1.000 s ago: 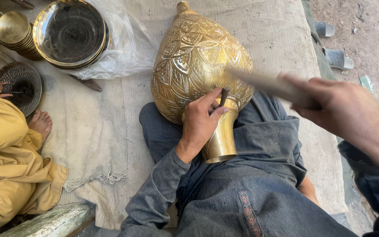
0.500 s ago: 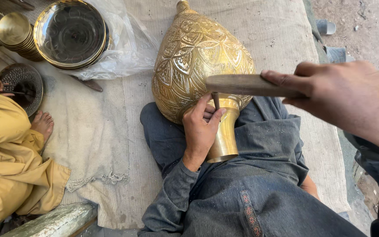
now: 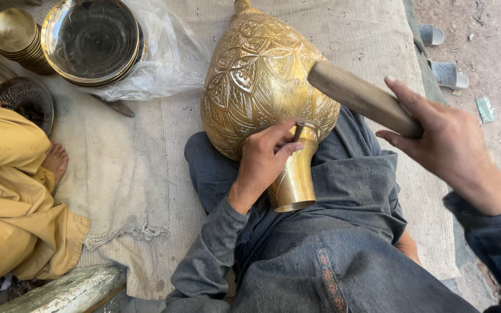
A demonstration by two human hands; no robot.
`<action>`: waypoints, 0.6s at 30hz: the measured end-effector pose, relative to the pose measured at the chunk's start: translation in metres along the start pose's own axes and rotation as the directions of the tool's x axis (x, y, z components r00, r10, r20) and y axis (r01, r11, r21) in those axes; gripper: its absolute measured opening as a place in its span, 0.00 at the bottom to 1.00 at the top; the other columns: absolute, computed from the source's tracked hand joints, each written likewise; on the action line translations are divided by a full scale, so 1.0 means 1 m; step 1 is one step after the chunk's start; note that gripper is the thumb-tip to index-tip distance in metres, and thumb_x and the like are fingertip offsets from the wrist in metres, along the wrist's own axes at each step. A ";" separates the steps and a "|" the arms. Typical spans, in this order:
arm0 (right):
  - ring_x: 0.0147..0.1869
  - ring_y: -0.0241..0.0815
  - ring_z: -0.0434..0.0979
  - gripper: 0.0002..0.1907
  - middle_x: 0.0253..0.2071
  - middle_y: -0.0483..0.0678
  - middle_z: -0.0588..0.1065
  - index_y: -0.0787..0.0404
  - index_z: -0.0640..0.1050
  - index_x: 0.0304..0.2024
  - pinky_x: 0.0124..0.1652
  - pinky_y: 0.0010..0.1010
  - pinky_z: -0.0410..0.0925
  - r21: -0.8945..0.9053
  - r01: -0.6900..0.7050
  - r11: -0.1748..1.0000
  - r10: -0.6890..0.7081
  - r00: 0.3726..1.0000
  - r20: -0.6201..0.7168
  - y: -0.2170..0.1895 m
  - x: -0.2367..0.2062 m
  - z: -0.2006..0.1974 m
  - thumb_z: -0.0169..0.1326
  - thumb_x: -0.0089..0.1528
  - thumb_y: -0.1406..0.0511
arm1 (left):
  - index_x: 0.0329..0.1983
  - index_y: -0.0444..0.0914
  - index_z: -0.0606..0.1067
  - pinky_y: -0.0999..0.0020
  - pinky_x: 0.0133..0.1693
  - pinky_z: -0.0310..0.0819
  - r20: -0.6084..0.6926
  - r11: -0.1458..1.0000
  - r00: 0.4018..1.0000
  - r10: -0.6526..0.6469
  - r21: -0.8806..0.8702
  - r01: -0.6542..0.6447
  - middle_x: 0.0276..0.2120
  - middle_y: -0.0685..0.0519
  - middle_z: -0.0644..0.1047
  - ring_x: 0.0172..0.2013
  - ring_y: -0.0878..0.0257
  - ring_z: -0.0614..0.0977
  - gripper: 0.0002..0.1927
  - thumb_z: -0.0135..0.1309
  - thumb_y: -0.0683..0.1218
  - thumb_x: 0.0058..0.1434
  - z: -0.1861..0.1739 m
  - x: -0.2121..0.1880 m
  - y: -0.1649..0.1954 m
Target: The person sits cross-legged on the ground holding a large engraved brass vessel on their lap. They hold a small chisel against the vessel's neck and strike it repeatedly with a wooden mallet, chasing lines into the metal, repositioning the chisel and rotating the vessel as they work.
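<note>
We had the big engraved brass vase (image 3: pixel 262 81) lying on its side across our lap, its neck pointing toward us, the body resting on the woven mat (image 3: pixel 146 150). Our left hand (image 3: pixel 265 159) pinched a thin chisel (image 3: pixel 298 131) between fingers and thumb, tip set against the vase where body meets neck. Our right hand (image 3: pixel 445 142) was wrapped tight around a wooden mallet (image 3: pixel 360 95), held over the vase. Beside us a person in yellow clothing (image 3: pixel 12 197) sat near stacked brass bowls (image 3: pixel 91 40).
</note>
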State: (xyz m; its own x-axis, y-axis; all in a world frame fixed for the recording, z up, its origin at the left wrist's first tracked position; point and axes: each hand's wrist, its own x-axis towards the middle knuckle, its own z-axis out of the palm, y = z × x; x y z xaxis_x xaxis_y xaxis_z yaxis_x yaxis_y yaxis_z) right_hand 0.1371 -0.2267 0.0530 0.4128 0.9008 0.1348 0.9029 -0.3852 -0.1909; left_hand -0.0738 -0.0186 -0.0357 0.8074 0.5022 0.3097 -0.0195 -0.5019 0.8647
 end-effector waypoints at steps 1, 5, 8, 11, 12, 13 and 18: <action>0.34 0.47 0.83 0.46 0.44 0.54 0.81 0.51 0.67 0.76 0.33 0.39 0.77 0.043 -0.020 0.999 0.020 1.000 0.000 0.005 -0.004 0.010 0.67 0.57 0.54 | 0.61 0.40 0.75 0.68 0.38 0.85 0.041 0.999 0.999 -0.017 0.040 0.016 0.39 0.48 0.84 0.36 0.62 0.88 0.25 0.65 0.44 0.60 -0.002 0.004 0.001; 0.42 0.47 0.82 0.42 0.48 0.55 0.80 0.54 0.68 0.75 0.41 0.40 0.75 0.347 -0.116 0.930 0.147 0.987 -0.064 0.014 -0.030 0.042 0.66 0.60 0.60 | 0.61 0.40 0.74 0.65 0.40 0.82 0.101 0.991 0.995 0.016 0.129 -0.029 0.43 0.48 0.83 0.38 0.58 0.87 0.25 0.64 0.46 0.60 -0.004 0.012 0.007; 0.48 0.41 0.80 0.38 0.48 0.52 0.79 0.60 0.68 0.74 0.49 0.34 0.75 0.661 -0.172 0.730 0.274 0.960 -0.052 0.013 -0.038 0.057 0.65 0.63 0.63 | 0.61 0.41 0.75 0.61 0.41 0.81 0.132 0.986 0.991 0.018 0.160 -0.039 0.42 0.48 0.83 0.39 0.55 0.86 0.25 0.64 0.46 0.60 -0.006 0.014 0.011; 0.48 0.38 0.80 0.35 0.45 0.51 0.80 0.61 0.71 0.69 0.47 0.33 0.75 0.547 -0.164 0.821 0.219 0.975 -0.036 0.012 -0.039 0.058 0.67 0.59 0.65 | 0.61 0.41 0.75 0.60 0.40 0.80 0.148 0.984 0.989 0.001 0.178 -0.028 0.40 0.48 0.82 0.39 0.54 0.86 0.25 0.64 0.45 0.60 -0.006 0.016 0.011; 0.49 0.39 0.80 0.36 0.48 0.52 0.80 0.60 0.73 0.68 0.46 0.34 0.75 0.466 -0.104 0.879 0.143 0.989 -0.048 0.012 -0.038 0.056 0.67 0.57 0.66 | 0.61 0.41 0.75 0.60 0.40 0.80 0.148 0.984 0.989 -0.001 0.179 -0.026 0.40 0.48 0.82 0.39 0.54 0.86 0.24 0.64 0.45 0.61 -0.005 0.016 0.011; 0.49 0.40 0.81 0.37 0.51 0.53 0.80 0.59 0.74 0.67 0.44 0.34 0.75 0.381 -0.041 0.924 0.066 0.996 -0.053 0.012 -0.037 0.053 0.68 0.54 0.66 | 0.61 0.41 0.75 0.60 0.40 0.80 0.151 0.987 0.988 -0.021 0.161 -0.004 0.40 0.48 0.83 0.38 0.55 0.86 0.25 0.65 0.44 0.60 -0.004 0.016 0.011; 0.39 0.45 0.82 0.36 0.46 0.51 0.81 0.48 0.71 0.68 0.40 0.39 0.77 0.365 -0.179 0.913 0.153 0.983 0.100 0.011 -0.022 0.036 0.68 0.58 0.61 | 0.61 0.42 0.75 0.64 0.38 0.81 0.130 0.990 0.986 -0.105 0.106 0.091 0.38 0.47 0.83 0.35 0.59 0.87 0.28 0.66 0.44 0.56 0.000 0.017 0.009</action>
State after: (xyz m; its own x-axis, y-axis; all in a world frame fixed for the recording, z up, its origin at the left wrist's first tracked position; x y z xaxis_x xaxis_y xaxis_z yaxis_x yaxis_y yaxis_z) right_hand 0.1333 -0.2433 0.0126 0.5319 0.8468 0.0059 0.7069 -0.4402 -0.5537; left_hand -0.0598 -0.0148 -0.0223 0.8746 0.4564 0.1637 0.1167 -0.5257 0.8426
